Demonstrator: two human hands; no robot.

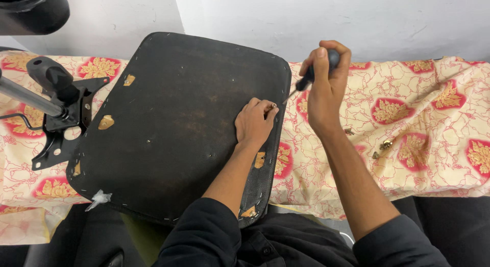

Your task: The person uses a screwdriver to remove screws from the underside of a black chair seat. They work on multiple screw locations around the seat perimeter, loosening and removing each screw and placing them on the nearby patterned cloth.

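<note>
A black chair seat base (173, 124), turned underside up, lies on a floral cloth (423, 134). Its fabric is stapled along the edges, and bare wood shows at several torn spots. My left hand (255, 121) rests on the seat's right edge, fingers pinching at a small fastener there. My right hand (326, 81) grips a black-handled screwdriver (311, 78), its thin shaft angled down-left with the tip near my left fingertips.
A black metal chair mechanism (61, 114) with a lever and grey rod lies left of the seat. Small brass screws (383, 144) sit on the cloth to the right. A white wall (306, 17) runs behind. A scrap of white plastic (99, 198) clings to the seat's near-left corner.
</note>
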